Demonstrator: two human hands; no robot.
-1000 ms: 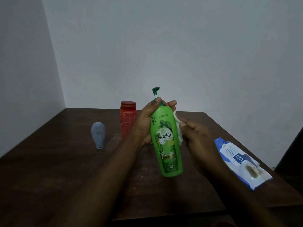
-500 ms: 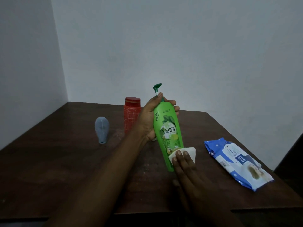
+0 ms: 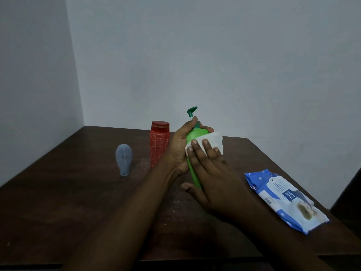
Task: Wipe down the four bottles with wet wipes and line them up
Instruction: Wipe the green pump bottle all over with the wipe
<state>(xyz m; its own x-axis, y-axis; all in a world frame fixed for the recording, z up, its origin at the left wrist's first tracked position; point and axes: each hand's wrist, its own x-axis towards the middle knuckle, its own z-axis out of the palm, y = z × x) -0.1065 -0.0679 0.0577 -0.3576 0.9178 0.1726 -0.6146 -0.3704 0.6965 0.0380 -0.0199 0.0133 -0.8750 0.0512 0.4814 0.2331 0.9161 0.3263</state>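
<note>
Green bottle [image 3: 192, 173]: head view, the only one. Held over the middle of the table [image 3: 78, 192], between both hands. Whether its base touches the table cannot be told.
Long axis: near upright from base to pump [image 3: 192, 110], the top leaning slightly left.
Left hand [image 3: 180, 147]: curled round the bottle's shoulder and neck from the left. One finger reaches up to the pump stem.
Right hand [image 3: 211, 173]: fingers straight and flat, pointing up along the bottle. They press the wipe onto its upper front. The thumb is spread out low, beside the base. Nothing is gripped.
Wipe [image 3: 214, 141]: white, trapped between the right fingers and the bottle. Its free edge sticks out to the right.
Relation for the next stroke: the right hand lies on the side of the bottle facing the camera, in line with its length. A stroke would likely run down that axis while the left hand steadies the top.
Red bottle [image 3: 159, 145]: upright on the table, just left of the left hand.
Grey bottle [image 3: 123, 159]: small, standing on the table to the left of the red one and apart from it.
Fourth bottle: not in view.
Pack [image 3: 283, 196]: blue-and-white wipes pack, flat on the table's right side, well apart from the hands.
Step judged: wiping the green bottle; no row formed yet.
</note>
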